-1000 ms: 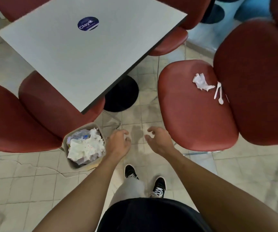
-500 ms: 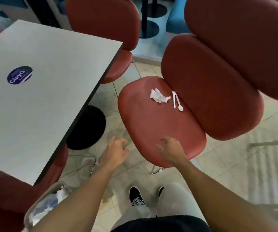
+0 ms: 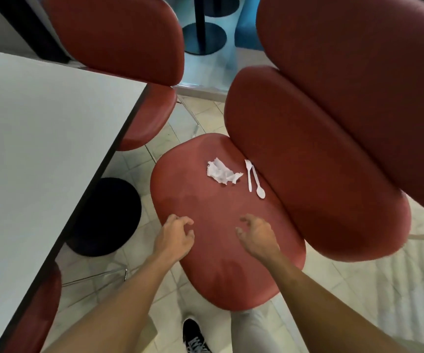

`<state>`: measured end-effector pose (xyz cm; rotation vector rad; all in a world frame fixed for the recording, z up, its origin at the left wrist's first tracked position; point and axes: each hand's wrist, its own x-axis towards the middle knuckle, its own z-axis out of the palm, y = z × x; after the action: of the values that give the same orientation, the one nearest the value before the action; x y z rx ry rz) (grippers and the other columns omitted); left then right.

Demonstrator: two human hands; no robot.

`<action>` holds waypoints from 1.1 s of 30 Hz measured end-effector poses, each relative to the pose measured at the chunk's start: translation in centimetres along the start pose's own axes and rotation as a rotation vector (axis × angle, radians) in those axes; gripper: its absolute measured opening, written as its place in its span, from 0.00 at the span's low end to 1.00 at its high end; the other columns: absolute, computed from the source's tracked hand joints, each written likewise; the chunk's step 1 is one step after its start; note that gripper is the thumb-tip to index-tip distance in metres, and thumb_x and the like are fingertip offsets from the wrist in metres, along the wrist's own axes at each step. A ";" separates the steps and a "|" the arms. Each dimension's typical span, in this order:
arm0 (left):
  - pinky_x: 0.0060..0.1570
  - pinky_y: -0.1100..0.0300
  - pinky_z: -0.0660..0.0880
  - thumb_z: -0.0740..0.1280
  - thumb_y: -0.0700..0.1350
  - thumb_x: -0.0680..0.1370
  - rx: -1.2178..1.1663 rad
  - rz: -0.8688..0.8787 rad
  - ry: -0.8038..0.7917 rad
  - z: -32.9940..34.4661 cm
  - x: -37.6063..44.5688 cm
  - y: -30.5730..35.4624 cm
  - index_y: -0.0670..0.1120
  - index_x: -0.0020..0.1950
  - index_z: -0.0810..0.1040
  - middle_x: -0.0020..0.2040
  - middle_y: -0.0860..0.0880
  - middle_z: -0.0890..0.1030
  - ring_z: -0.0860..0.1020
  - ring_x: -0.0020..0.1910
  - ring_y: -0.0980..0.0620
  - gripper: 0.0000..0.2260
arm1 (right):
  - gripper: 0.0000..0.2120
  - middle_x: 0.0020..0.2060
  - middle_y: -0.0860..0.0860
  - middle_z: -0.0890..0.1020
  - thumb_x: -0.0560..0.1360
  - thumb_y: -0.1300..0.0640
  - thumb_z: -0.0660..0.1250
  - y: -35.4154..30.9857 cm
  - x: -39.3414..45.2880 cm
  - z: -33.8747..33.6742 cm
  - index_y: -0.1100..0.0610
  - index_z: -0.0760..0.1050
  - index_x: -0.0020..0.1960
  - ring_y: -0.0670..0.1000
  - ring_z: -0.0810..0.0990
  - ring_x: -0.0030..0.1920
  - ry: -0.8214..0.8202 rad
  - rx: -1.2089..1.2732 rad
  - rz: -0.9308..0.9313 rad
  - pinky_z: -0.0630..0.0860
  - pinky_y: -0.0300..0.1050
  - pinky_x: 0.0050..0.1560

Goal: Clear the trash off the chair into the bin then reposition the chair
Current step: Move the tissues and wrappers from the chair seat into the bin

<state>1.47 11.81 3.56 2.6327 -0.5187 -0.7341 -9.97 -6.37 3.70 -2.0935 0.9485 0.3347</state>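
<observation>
A red padded chair [image 3: 206,250] stands in front of me, its backrest to the right. On the far part of its seat lie a crumpled white napkin [image 3: 222,171], a white plastic fork [image 3: 248,174] and a white plastic spoon [image 3: 257,182]. My left hand [image 3: 175,238] hovers over the seat's near left edge, fingers loosely curled and holding nothing. My right hand [image 3: 256,236] hangs over the middle of the seat, also loosely curled and holding nothing. Both hands are short of the trash. The bin is out of view.
A grey table [image 3: 40,161] fills the left, with its black round base [image 3: 106,217] on the tiled floor. Another red chair [image 3: 129,47] stands beyond the table, and a large red backrest [image 3: 358,85] looms at the upper right. My shoe [image 3: 194,337] is below.
I have turned from the bin towards the chair, and the bin has left the view. Both hands moved forward from over the floor to over the seat, nearer the trash.
</observation>
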 end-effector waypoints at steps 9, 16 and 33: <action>0.57 0.54 0.73 0.66 0.47 0.75 0.009 -0.065 -0.050 3.6 13.5 7.2 0.53 0.60 0.78 0.57 0.49 0.73 0.77 0.56 0.46 0.14 | 0.18 0.61 0.51 0.79 0.75 0.52 0.66 3.0 14.2 -3.0 0.52 0.75 0.64 0.53 0.76 0.62 -0.053 -0.007 0.074 0.71 0.44 0.61; 0.50 0.50 0.74 0.69 0.50 0.73 0.034 -0.070 -0.027 6.8 22.0 10.0 0.50 0.66 0.72 0.58 0.44 0.71 0.75 0.56 0.41 0.21 | 0.16 0.56 0.55 0.77 0.75 0.54 0.65 4.8 21.5 -3.7 0.54 0.76 0.62 0.57 0.77 0.58 -0.004 -0.056 0.124 0.73 0.48 0.57; 0.56 0.46 0.74 0.70 0.45 0.70 -0.105 -0.178 0.109 14.7 30.7 7.9 0.42 0.67 0.67 0.60 0.39 0.66 0.72 0.55 0.38 0.27 | 0.20 0.57 0.55 0.72 0.77 0.56 0.66 6.2 30.3 3.6 0.50 0.69 0.68 0.58 0.74 0.58 0.102 -0.215 0.182 0.73 0.53 0.54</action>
<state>15.93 -11.92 -17.66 2.6248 -0.2118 -0.6458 6.54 -21.77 -17.79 -2.2404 1.2144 0.4437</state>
